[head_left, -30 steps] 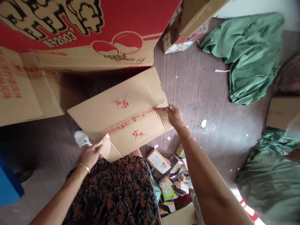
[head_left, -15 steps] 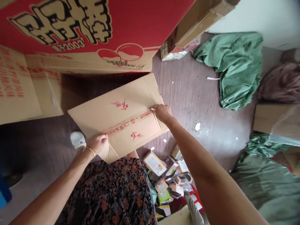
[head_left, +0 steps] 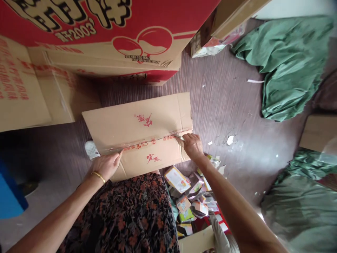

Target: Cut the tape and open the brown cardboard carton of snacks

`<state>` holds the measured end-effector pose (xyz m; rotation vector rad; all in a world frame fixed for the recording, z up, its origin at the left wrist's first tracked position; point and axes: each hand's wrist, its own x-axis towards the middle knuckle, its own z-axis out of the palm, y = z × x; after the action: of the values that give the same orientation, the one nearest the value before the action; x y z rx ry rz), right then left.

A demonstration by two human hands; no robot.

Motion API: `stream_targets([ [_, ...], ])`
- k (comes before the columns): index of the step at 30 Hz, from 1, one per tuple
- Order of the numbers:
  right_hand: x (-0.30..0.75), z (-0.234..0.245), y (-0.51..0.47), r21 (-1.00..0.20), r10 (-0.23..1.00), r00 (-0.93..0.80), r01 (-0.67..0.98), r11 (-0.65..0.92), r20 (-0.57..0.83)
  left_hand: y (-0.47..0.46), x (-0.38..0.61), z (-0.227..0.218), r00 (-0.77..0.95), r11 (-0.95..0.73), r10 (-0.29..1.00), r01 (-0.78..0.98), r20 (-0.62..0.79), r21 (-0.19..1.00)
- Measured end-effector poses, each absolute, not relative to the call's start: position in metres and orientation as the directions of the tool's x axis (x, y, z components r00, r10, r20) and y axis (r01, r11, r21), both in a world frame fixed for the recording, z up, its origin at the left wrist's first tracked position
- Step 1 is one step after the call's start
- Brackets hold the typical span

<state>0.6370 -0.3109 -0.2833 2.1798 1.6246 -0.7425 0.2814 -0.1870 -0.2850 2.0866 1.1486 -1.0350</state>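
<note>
Flattened carton (head_left: 147,130) (likely light, stiff, best held by its edges) lies just below red-printed box (head_left: 105,31); left hand (head_left: 105,165) pinches its seam end, right hand (head_left: 193,146) is closed on blade-like tool (head_left: 179,137) at the seam.

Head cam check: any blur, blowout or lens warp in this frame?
Head view: cardboard box, left hand and right hand sharp at centre; green cloth at lower right smeared; wall at top right washed out; strong wide-angle stretch toward edges.
</note>
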Motion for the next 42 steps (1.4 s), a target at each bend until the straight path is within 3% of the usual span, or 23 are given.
stream_targets([
  [6,0.627,-0.283,-0.298,-0.014,0.653,0.207,0.949,-0.316,-0.729,-0.167,0.296,-0.292,0.290,-0.422,0.366,0.898,-0.884,0.120],
  [10,0.619,-0.288,-0.283,-0.055,0.601,0.152,0.949,-0.311,-0.785,-0.154,0.314,-0.305,0.229,-0.412,0.298,0.906,-0.927,0.092],
  [20,0.618,-0.310,-0.289,-0.081,0.654,0.249,0.899,-0.431,-0.714,-0.171,0.306,-0.300,0.331,-0.450,0.415,0.884,-0.848,0.125],
  [30,0.611,-0.304,-0.312,-0.181,0.811,0.181,0.926,-0.331,-0.557,-0.207,0.280,-0.296,0.459,-0.513,0.505,0.841,-0.731,0.174],
  [35,0.603,-0.300,-0.318,-0.158,0.837,0.133,0.955,-0.252,-0.532,-0.220,0.271,-0.290,0.538,-0.543,0.492,0.804,-0.685,0.242],
  [42,0.595,-0.297,-0.300,-0.147,0.814,0.129,0.956,-0.254,-0.566,-0.216,0.284,-0.284,0.359,-0.477,0.526,0.875,-0.771,0.082],
])
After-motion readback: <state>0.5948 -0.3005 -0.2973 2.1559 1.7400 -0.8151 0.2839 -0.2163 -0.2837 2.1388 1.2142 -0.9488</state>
